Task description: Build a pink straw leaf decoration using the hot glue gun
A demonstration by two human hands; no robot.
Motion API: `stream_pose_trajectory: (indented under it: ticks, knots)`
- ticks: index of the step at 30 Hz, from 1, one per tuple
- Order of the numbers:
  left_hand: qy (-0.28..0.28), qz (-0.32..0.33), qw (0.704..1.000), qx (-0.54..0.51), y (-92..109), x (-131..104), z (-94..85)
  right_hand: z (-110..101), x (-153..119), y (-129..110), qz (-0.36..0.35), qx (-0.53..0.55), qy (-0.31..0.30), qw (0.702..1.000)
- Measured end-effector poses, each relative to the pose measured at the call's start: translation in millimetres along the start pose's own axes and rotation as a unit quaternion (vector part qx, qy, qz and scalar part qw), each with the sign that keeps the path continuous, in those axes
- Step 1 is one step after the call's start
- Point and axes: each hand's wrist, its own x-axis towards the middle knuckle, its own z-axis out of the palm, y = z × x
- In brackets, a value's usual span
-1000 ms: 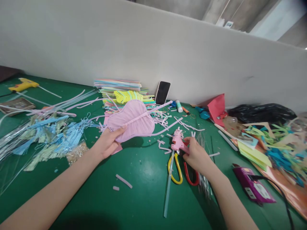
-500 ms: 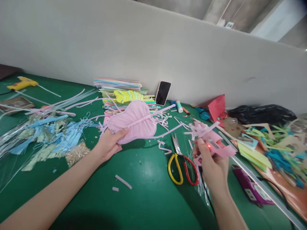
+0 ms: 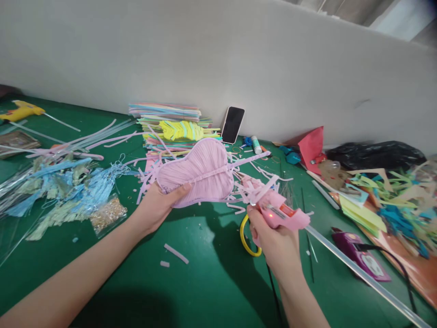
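Note:
My left hand [image 3: 160, 205] grips the lower left of a lilac heart-like piece [image 3: 201, 171], thumb on its face. A lilac stem runs across the piece and sticks out to the upper right. My right hand [image 3: 273, 239] is wrapped round a pink glue gun [image 3: 285, 214] with a red light and a clear glue stick at its back. Lilac strips cover the gun's front, hiding its nozzle, close to the piece's right edge. Scissors, with one yellow handle loop [image 3: 245, 241] showing, lie partly behind my right hand.
Behind the piece are a yellow bundle [image 3: 180, 130], coloured strips and a phone [image 3: 233, 124] against the wall. Blue tassels [image 3: 105, 184] and a bag of beads [image 3: 108, 215] lie left. A purple device [image 3: 360, 257], paper scraps and a black bag [image 3: 375, 155] are right.
My right hand has lifted the glue gun and brought it left, beside the lilac piece, now covering much of the scissors. The piece has shifted slightly right. The long loose lilac strip beside it no longer shows clearly.

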Motion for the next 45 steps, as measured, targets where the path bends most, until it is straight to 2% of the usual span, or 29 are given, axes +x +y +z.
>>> stream_pose_trajectory:
  ticks: [4, 11, 17, 24, 35, 45]
  knots:
    - [0.0, -0.001, 1.0, 0.0, -1, 0, -0.1, 1, 0, -2, 0.044, -0.034, -0.003, 0.998]
    - [-0.012, 0.006, 1.0, 0.013, -1, 0, -0.4, 1, 4, -3, 0.024, -0.062, 0.0, 0.998]
    - [-0.023, 0.012, 0.999, 0.022, 0, -1, -0.5, 1, 4, -10, 0.042, -0.073, -0.005, 0.996]
    - [-0.013, 0.006, 1.0, 0.021, -1, 0, -0.7, 1, -1, -15, 0.014, -0.062, 0.006, 0.998]
    - [-0.007, 0.003, 1.0, 0.011, -2, 1, -2.5, 0, 0, -7, -0.019, -0.071, 0.017, 0.997]
    - [0.009, -0.005, 1.0, 0.01, -1, 1, -2.0, -2, 4, 1, -0.024, -0.086, 0.003, 0.996]
